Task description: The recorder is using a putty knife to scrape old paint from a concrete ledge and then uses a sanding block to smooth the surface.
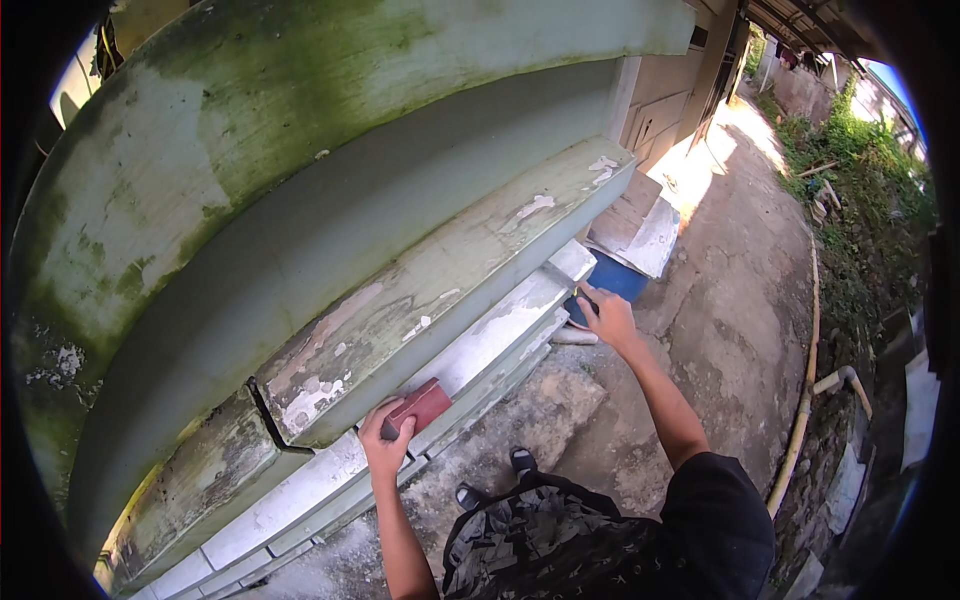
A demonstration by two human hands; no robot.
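Observation:
My left hand (386, 436) is wrapped round a dark red sanding block (423, 403), held at the lower white ledge (495, 335). From this angle I cannot tell whether the block's underside presses on the ledge. Further along, near the ledge's far end, my right hand (609, 316) is closed round a small black-handled tool (588, 306) with a bit of yellow at its tip; its working end is too small to make out. Above the white ledge juts a thicker, weathered ledge (450, 270) with peeling paint and bare patches.
A blue container (617, 277) stands past the ledge's end, with a worn board (650, 235) over it. Overhead curves a mossy green wall band (290, 110). A rough concrete path (725, 290) runs on the right, bordered by a pale pipe (803, 425) and plants (850, 150).

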